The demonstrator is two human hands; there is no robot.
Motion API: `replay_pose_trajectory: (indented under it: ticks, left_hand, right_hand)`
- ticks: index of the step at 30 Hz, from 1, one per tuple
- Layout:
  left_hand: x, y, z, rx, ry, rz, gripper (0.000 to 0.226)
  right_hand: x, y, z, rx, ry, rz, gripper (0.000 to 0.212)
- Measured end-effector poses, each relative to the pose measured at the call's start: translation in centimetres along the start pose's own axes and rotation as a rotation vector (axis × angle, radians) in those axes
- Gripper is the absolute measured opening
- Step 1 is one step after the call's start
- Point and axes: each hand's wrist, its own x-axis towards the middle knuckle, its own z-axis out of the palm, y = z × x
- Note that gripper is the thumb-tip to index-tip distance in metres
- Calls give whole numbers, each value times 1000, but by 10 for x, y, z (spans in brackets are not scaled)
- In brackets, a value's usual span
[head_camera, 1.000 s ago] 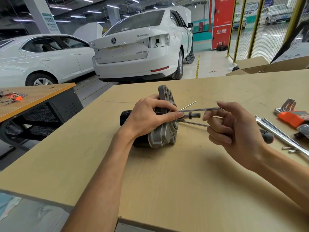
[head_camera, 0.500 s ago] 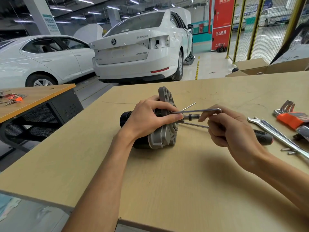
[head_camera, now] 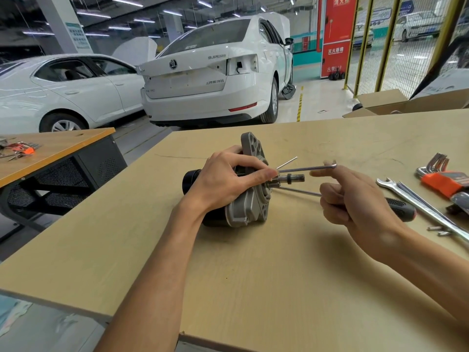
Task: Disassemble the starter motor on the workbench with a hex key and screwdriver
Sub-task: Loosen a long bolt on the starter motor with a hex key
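Grey cast-metal starter motor [head_camera: 245, 199] with a black cylindrical body lies on its side near the middle of the pale wooden workbench [head_camera: 253, 275], steadied by my left hand [head_camera: 223, 179], whose fingers curl over its flange. My right hand [head_camera: 355, 199] has its index finger stretched out, blurred, touching the bent end of a slim steel hex key [head_camera: 307, 169] seated in the flange, its other fingers curled. A black-handled screwdriver [head_camera: 401, 207] lies behind that hand, beside silver spanners [head_camera: 418, 201] and an orange hex key set [head_camera: 441, 179].
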Motion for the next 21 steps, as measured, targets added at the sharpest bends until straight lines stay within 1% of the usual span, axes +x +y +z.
replay_pose_trajectory:
  ticks: [2,4,8,11,15,18,21]
  left_hand:
    - [0,0,1,3,1,3,22]
    - [0,0,1,-7,4,-1,21]
    - [0,0,0,-10,-2,-1,17]
    - [0,0,0,-5,0,3,18]
    - [1,1,1,2,3,4,19]
    - [1,0,0,1,1,-3,18]
    - [1,0,0,7,-3,-5,23]
  right_hand:
    - [0,-1,-1,42,-32,51,39]
    - [0,-2,0,85,-92,64,50]
    - [-1,-3,2,133,-192,43,60]
    - [-3,-6,1,141,-225,5,59]
    - [-5,-6,2,147,-219,-53,46]
    - [-6,-3,3,71,-178,-114,41]
    - [-7,-2,4,-3,-117,-166,40]
